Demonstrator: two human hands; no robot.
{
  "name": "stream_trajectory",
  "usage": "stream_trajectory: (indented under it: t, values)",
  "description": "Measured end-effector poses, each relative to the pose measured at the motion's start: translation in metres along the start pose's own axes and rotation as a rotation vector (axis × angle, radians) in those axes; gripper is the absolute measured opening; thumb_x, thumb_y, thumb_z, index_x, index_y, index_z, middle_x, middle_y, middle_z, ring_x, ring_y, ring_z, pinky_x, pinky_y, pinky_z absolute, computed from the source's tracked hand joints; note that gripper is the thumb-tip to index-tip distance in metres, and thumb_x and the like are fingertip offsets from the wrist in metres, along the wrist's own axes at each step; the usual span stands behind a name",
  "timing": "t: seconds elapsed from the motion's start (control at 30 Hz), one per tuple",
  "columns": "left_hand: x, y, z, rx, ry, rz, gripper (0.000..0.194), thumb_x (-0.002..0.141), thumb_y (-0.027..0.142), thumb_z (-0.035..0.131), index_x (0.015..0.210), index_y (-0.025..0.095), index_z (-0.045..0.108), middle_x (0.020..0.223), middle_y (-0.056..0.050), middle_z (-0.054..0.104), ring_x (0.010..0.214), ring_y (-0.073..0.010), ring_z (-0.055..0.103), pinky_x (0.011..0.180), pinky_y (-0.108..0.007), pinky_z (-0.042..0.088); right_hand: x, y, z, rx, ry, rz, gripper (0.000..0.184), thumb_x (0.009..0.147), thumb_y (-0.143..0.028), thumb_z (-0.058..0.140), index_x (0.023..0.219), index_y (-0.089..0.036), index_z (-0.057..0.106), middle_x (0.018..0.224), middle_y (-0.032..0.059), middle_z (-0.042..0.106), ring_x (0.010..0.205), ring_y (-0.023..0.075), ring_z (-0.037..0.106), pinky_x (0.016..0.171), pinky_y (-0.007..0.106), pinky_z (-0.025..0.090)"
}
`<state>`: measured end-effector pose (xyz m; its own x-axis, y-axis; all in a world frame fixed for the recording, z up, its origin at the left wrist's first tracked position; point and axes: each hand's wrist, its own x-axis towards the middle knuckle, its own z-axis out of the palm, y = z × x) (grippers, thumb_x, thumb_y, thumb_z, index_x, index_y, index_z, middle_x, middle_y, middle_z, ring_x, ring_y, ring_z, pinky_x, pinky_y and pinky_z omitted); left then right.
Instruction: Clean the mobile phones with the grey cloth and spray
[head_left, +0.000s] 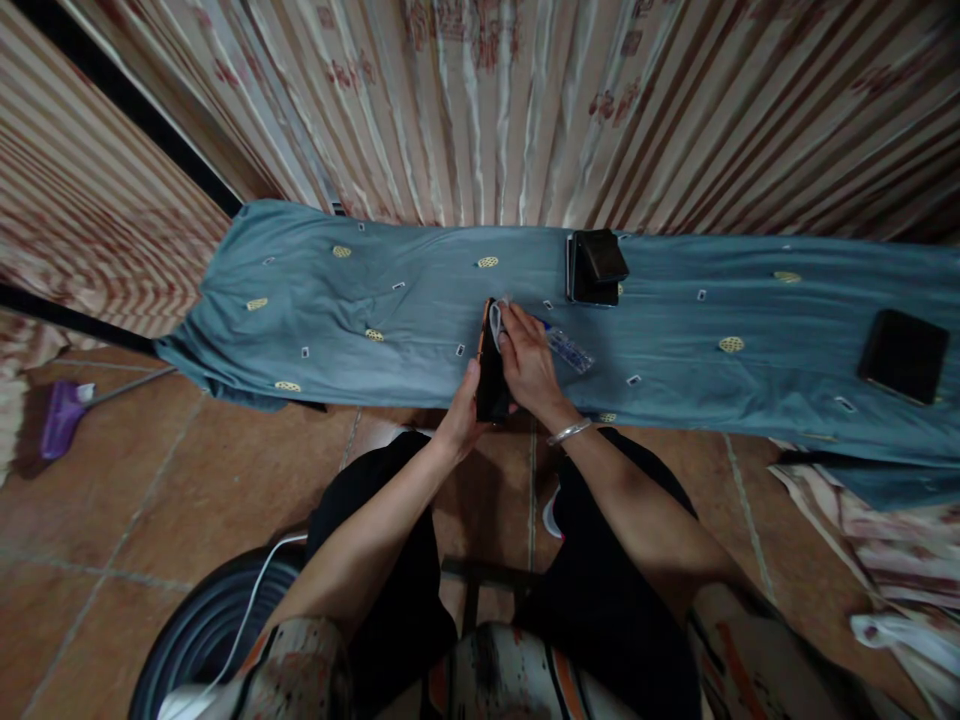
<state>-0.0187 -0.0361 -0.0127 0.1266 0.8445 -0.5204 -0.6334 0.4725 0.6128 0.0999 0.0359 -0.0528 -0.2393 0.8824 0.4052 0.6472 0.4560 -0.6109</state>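
In front of me, over the near edge of the blue cloth, my left hand (463,412) is closed around a dark, flat, phone-sized item (492,385) with an orange-gold edge. It is tilted up; whether it is a phone or a wallet, I cannot tell. My right hand (531,365) presses a small whitish cloth (496,325) against its upper part with bent fingers. Just beyond that hand, a clear packet with blue marks (570,350) lies on the blue cloth.
Dark flat items (577,280) are stacked at the back, a brown wallet-like piece (604,256) on top. Farther right lies a black rectangular case (905,355). The blue patterned cloth (420,270) covers a long bench before a curtain (495,120). A purple broom (64,418) is at left.
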Motion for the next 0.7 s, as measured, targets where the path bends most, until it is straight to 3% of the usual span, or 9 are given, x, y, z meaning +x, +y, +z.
stream_trajectory:
  t: [0.17, 0.33, 0.47, 0.7]
  values:
    - [0.002, 0.0, 0.001, -0.05, -0.032, 0.014, 0.05, 0.107, 0.045, 0.038, 0.146, 0.026, 0.062, 0.139, -0.006, 0.071, 0.138, -0.0266, 0.06, 0.114, -0.043, 0.05, -0.005, -0.008, 0.001, -0.001, -0.009, -0.07, 0.054, 0.105, -0.025, 0.03, 0.157, -0.016, 0.045, 0.162, 0.0135, 0.048, 0.153, 0.0256, 0.04, 0.127, 0.054, 0.031]
    - [0.006, 0.007, 0.004, -0.103, -0.023, 0.104, 0.051, 0.108, 0.042, 0.034, 0.15, 0.024, 0.057, 0.146, -0.005, 0.066, 0.147, -0.0222, 0.05, 0.122, -0.04, 0.043, -0.017, -0.019, 0.004, 0.042, -0.051, -0.109, 0.054, 0.105, -0.024, 0.033, 0.156, -0.018, 0.047, 0.16, 0.0133, 0.051, 0.151, 0.027, 0.043, 0.126, 0.056, 0.034]
    - [0.006, 0.013, 0.005, -0.082, 0.043, 0.139, 0.051, 0.109, 0.04, 0.029, 0.142, 0.023, 0.064, 0.14, -0.004, 0.07, 0.145, -0.019, 0.053, 0.121, -0.036, 0.044, -0.028, -0.029, 0.004, 0.074, -0.078, -0.136, 0.054, 0.104, -0.023, 0.034, 0.157, -0.019, 0.047, 0.159, 0.0129, 0.052, 0.149, 0.0276, 0.044, 0.126, 0.057, 0.036]
    - [0.009, 0.019, -0.001, -0.036, 0.096, 0.125, 0.057, 0.106, 0.052, 0.03, 0.126, 0.022, 0.073, 0.122, -0.008, 0.078, 0.137, -0.023, 0.061, 0.116, -0.034, 0.049, -0.042, -0.041, 0.008, 0.107, -0.086, -0.216, 0.053, 0.105, -0.022, 0.032, 0.154, -0.012, 0.05, 0.154, 0.0176, 0.055, 0.145, 0.0296, 0.048, 0.123, 0.056, 0.04]
